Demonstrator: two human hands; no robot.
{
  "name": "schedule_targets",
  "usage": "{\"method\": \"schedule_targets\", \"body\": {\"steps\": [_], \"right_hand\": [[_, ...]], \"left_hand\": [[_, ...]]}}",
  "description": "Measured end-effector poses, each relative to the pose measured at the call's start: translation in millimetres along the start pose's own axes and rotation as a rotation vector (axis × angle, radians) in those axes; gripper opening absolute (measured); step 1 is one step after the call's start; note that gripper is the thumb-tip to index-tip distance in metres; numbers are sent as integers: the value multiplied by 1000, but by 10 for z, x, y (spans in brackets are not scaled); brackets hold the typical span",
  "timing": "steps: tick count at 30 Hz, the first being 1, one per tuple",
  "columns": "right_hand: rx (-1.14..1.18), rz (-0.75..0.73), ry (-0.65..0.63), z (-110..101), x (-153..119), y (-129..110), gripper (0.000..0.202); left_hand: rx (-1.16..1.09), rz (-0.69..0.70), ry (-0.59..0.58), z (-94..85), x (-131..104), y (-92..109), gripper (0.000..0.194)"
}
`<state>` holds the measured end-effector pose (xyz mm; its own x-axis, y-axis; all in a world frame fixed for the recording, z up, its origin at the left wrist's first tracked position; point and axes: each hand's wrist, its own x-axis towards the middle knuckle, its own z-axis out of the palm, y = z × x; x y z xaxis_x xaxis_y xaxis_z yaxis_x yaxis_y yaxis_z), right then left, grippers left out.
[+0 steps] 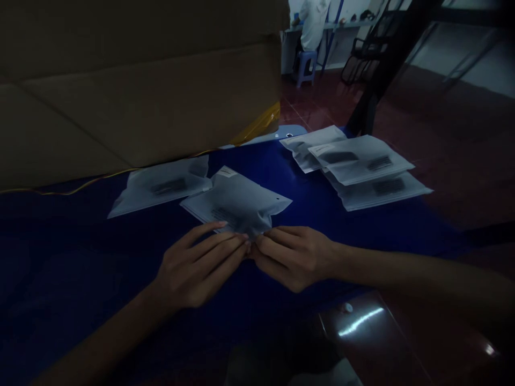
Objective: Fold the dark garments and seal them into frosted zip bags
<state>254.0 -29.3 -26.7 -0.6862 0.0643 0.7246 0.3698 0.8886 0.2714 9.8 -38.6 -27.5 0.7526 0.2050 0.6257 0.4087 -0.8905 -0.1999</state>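
Frosted bag (pixel 245 195) lies on the blue table (pixel 120 257), mid-scene, directly on the far side of my fingertips; its body spreads away from me, its near edge is at my grip. My left hand (pixel 201 265) comes in from the left, fingers together at that near edge, forefinger stretched out along the bag's near left side. My right hand (pixel 295 254) comes from the right, fingers curled, pinching the same edge. Both grips closed on the bag, fingertips nearly meeting; thumbs mostly hidden. Plastic puckers just beyond the pinch, right side more. White label at the far left corner, small dark hole by the right corner, both clear of my fingers. Left of it, flat bag (pixel 161 185), its right end at the held bag's left side. Far right, bag pile (pixel 354 169), three overlapping, well apart from my hands. Cardboard box (pixel 140 102) stands behind on the far left, yellow tape (pixel 257 126) at its lower right corner. Far back, a person (pixel 314 27) on a blue stool (pixel 307 61). Dim light.
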Motion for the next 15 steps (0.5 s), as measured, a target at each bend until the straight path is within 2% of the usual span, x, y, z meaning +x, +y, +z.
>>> {"method": "schedule_targets", "body": {"steps": [4, 11, 15], "right_hand": [[49, 20, -47, -24, -13, 5, 24], [-6, 1, -153, -110, -33, 61, 27], [-93, 25, -325, -181, -19, 108, 27]], "left_hand": [[13, -53, -45, -3, -20, -35, 23], [76, -93, -133, -116, -47, -265, 31], [152, -63, -190, -157, -29, -309, 29]]}}
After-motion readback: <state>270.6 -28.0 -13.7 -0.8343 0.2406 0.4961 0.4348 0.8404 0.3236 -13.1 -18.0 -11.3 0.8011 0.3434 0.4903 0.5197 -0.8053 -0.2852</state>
